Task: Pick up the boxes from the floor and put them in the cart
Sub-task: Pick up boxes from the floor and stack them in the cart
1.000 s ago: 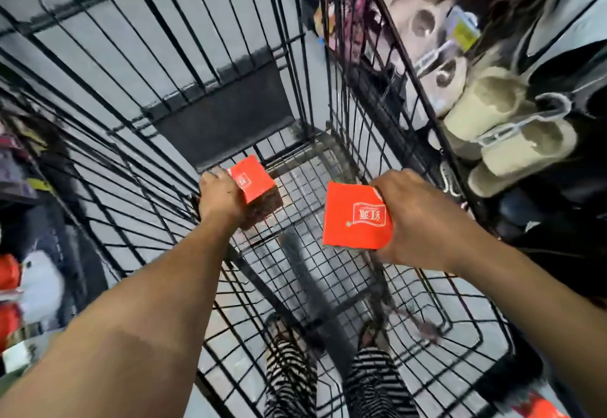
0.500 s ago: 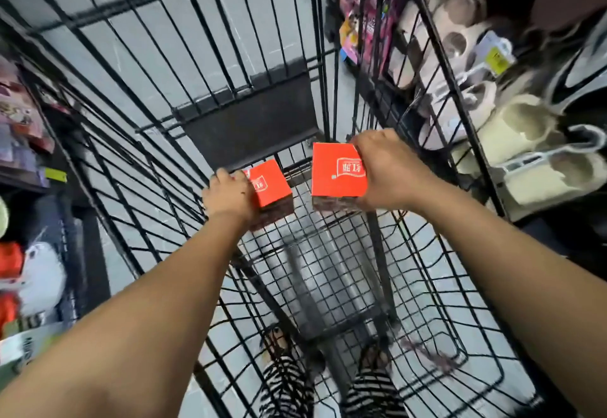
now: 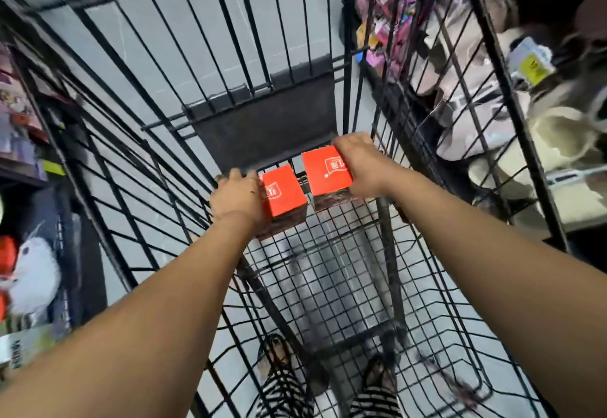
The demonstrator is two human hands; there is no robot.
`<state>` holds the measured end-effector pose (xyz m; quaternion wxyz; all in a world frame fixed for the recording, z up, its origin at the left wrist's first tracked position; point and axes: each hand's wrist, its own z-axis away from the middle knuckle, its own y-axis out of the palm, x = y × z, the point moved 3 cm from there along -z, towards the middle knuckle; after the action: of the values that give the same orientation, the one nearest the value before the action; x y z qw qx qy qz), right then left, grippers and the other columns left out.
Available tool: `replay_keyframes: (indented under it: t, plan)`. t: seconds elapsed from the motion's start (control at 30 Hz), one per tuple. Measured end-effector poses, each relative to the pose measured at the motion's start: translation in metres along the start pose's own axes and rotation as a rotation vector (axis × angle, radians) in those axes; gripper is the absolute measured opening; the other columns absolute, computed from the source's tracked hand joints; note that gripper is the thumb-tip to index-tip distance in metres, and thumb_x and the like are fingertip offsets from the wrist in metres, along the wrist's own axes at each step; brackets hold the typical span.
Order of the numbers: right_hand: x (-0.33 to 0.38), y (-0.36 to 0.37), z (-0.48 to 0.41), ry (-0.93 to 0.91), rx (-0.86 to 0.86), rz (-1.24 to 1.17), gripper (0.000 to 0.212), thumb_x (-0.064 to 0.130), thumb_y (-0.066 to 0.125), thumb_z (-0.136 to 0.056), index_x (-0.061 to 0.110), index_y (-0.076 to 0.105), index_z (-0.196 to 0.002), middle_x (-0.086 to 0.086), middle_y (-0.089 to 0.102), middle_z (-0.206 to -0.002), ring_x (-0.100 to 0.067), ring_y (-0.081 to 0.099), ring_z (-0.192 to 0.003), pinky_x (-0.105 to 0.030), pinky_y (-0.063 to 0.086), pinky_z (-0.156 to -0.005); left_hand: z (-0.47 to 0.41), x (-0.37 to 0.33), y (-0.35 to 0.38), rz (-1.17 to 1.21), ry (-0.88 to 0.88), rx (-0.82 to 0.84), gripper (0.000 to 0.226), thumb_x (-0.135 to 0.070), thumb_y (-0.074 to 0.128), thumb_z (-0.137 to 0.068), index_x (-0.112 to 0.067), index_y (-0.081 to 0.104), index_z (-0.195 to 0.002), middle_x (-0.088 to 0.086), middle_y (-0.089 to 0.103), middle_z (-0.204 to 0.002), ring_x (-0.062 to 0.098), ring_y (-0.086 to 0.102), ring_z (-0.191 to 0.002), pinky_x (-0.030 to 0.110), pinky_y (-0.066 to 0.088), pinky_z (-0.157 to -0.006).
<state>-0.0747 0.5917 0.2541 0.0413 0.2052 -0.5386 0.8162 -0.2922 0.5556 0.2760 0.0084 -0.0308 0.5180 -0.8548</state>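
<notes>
Low inside cart [image 3: 331, 273] | left hand [image 3: 236, 197] grips left box [image 3: 284, 192] | right hand [image 3: 361, 163] grips right box [image 3: 325, 171] | red tops up

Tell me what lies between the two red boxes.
In the head view, only a narrow gap: the left red box and the right red box sit apart, and just black wire of the cart shows through.

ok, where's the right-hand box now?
Head view, centre-right: the box, gripped by the right hand, is low in the cart near its dark end panel, beside the other box in the left hand.
</notes>
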Motion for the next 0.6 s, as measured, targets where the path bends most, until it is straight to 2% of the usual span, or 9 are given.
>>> replay_keyframes:
  t: [0.13,0.23,0.33,0.43,0.5,0.6]
  plan:
    - [0.006,0.015,-0.011,-0.008,0.013,0.048,0.085,0.019,0.080,-0.066,0.015,0.036,-0.139,-0.008,0.042,-0.138,-0.027,0.032,-0.133,-0.045,0.038,-0.108,0.001,0.001,0.000,0.026,0.006,-0.002,0.073,-0.021,0.082,-0.067,-0.017,0.044,-0.129,0.009,0.045,-0.122,0.030,0.050,-0.117,0.040,0.048,-0.089]
    - [0.005,0.015,-0.011,-0.022,0.035,0.069,0.091,0.022,0.078,-0.069,0.015,0.029,-0.146,-0.008,0.035,-0.148,-0.028,0.022,-0.142,-0.046,0.025,-0.117,0.000,0.002,0.001,0.047,-0.006,-0.012,0.070,-0.020,0.081,-0.067,-0.018,0.045,-0.127,0.008,0.045,-0.120,0.031,0.051,-0.116,0.041,0.048,-0.088]
    - [0.001,0.010,-0.003,-0.029,0.081,0.196,0.097,0.035,0.076,-0.075,0.020,0.018,-0.152,-0.009,0.023,-0.157,-0.034,0.012,-0.146,-0.049,0.011,-0.120,0.000,0.003,0.001,0.044,-0.009,-0.013,0.072,-0.023,0.081,-0.068,-0.019,0.044,-0.129,0.008,0.045,-0.121,0.031,0.051,-0.116,0.040,0.048,-0.087]
    - [0.004,0.002,0.007,-0.008,0.103,0.271,0.100,0.045,0.075,-0.076,0.028,0.014,-0.153,-0.009,0.017,-0.158,-0.037,0.017,-0.143,-0.052,0.018,-0.117,0.003,0.002,0.002,0.012,-0.004,-0.024,0.070,-0.026,0.080,-0.070,-0.019,0.042,-0.129,0.008,0.045,-0.124,0.031,0.051,-0.116,0.039,0.047,-0.087]
    - [0.006,0.005,0.008,0.001,0.132,0.234,0.101,0.037,0.077,-0.076,0.028,0.013,-0.154,-0.010,0.017,-0.157,-0.036,0.024,-0.139,-0.052,0.028,-0.113,0.005,0.002,0.004,0.001,-0.003,-0.023,0.069,-0.027,0.078,-0.072,-0.019,0.042,-0.130,0.007,0.044,-0.126,0.030,0.049,-0.117,0.038,0.045,-0.089]
    - [0.011,0.012,0.006,0.041,0.149,0.166,0.103,0.022,0.077,-0.077,0.031,0.008,-0.154,-0.008,0.008,-0.160,-0.037,0.023,-0.140,-0.054,0.031,-0.111,0.005,0.003,0.002,-0.022,-0.009,0.029,0.077,-0.033,0.079,-0.070,-0.019,0.039,-0.134,0.008,0.042,-0.130,0.030,0.045,-0.122,0.038,0.042,-0.096]
